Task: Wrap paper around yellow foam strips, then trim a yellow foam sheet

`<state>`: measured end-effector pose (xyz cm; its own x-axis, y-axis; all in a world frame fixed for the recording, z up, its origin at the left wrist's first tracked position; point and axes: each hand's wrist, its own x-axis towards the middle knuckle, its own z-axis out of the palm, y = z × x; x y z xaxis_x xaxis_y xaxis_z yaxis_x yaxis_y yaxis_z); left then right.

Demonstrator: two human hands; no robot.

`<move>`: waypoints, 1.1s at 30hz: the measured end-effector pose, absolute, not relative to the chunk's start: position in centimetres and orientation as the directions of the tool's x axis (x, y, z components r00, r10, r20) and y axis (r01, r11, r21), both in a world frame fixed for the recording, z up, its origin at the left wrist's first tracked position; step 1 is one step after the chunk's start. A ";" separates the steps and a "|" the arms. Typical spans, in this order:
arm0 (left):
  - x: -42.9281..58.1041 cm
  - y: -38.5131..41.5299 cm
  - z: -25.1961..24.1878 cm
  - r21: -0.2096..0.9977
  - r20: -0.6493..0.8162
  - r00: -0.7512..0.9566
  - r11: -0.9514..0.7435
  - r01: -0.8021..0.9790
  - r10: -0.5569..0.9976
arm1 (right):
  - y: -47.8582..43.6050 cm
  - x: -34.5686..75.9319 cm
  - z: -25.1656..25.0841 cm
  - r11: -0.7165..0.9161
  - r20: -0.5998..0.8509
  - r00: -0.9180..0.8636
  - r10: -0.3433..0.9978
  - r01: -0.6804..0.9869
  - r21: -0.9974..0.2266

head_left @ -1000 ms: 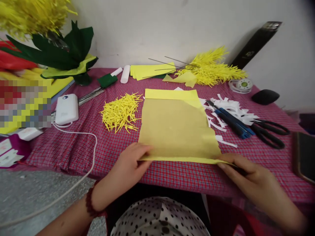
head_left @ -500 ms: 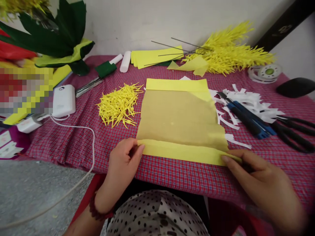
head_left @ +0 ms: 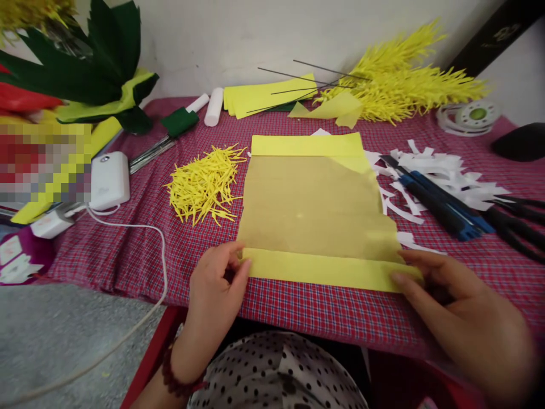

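A wide yellow paper sheet (head_left: 315,199) lies on the checked cloth in front of me, with a brighter yellow band along its far edge and another (head_left: 323,271) along its near edge. My left hand (head_left: 219,284) pinches the left end of the near band between thumb and fingers. At the band's right end, my right hand (head_left: 455,301) has its thumb on the band and its index finger at the sheet's corner. A heap of thin yellow paper strips (head_left: 204,184) sits left of the sheet.
White paper scraps (head_left: 443,170), blue-black cutters (head_left: 438,199) and black-handled scissors (head_left: 517,221) lie at the right. Behind are yellow fringed stems (head_left: 409,85) and stacked yellow strips (head_left: 268,95). A white power bank (head_left: 109,179) with a cable lies left.
The near band now lies flatter and straighter, where its edge was wavy before. My right hand has shifted slightly right, and its thumb and index finger are a little farther apart.
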<state>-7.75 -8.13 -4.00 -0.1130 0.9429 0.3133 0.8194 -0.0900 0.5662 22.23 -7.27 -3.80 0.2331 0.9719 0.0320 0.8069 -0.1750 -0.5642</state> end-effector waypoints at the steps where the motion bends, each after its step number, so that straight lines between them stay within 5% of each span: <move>1: -7.8 -8.2 -4.0 0.566 0.315 -0.116 -0.089 0.820 0.942 | -7.3 22.4 -4.1 -0.168 0.039 0.230 0.972 0.807 -0.566; 33: -8.6 -8.0 -4.9 0.393 0.461 0.023 -0.227 0.891 0.887 | -7.5 22.7 -4.5 -0.078 0.064 0.150 0.987 0.776 -0.625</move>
